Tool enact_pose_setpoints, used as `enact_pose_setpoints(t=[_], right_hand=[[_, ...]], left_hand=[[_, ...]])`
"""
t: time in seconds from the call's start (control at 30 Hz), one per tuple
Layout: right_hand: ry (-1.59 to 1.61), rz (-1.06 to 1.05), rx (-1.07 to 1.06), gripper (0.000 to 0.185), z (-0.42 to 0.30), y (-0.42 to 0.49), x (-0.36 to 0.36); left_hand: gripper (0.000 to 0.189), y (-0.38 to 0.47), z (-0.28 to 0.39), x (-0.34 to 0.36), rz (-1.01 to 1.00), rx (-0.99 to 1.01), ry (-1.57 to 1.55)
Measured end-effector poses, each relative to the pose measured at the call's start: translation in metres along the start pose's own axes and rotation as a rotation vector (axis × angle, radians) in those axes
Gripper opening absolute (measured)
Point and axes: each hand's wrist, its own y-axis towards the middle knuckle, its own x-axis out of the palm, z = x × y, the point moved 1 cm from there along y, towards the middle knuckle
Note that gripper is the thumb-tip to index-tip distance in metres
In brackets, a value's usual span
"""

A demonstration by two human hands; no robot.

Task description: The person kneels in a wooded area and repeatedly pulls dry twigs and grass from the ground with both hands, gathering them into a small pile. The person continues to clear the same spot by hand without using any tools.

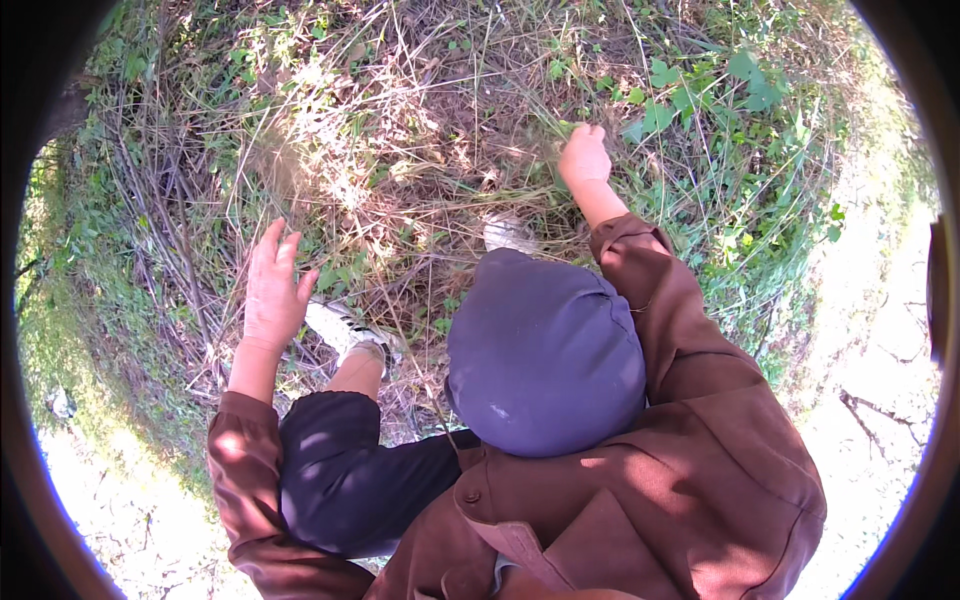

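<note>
My right hand (585,156) is curled above the undergrowth at upper right, and green grass blades (556,122) run up to its fingertips. The fingers hide what part of the blades they hold. On the left, my left hand (272,285) hovers with its fingers apart and nothing in it. Dry straw-coloured grass (405,169) lies matted on the ground between the two hands. My bent knee (547,352) in dark blue trousers rises below my right hand. A white shoe (334,324) is just right of my left hand.
Thin woody stems (169,217) stand in a tangle at left. A broad-leaved green plant (675,94) grows beside my right hand. My other white shoe (510,234) shows partly beyond the knee. Bare twigs (874,412) lie on bright ground at far right.
</note>
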Motion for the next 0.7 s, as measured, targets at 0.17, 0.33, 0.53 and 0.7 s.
enact_pose_setpoints(t=[0.17,0.33,0.53,0.7], right_hand=[[-0.222,-0.269,0.259,0.04,0.027,0.004,-0.009],[-0.334,-0.473,0.118,0.03,0.048,0.008,-0.005],[-0.25,-0.462,0.083,0.035,0.076,0.013,-0.002],[-0.305,-0.434,-0.088,0.033,0.092,-0.001,-0.005]], left_hand=[[0.052,0.005,0.011,-0.006,-0.011,0.031,-0.013],[0.051,0.003,0.003,-0.002,-0.055,-0.002,-0.056],[0.049,-0.008,-0.005,0.004,-0.085,-0.002,-0.063],[0.048,-0.014,-0.009,0.006,-0.105,-0.004,-0.072]])
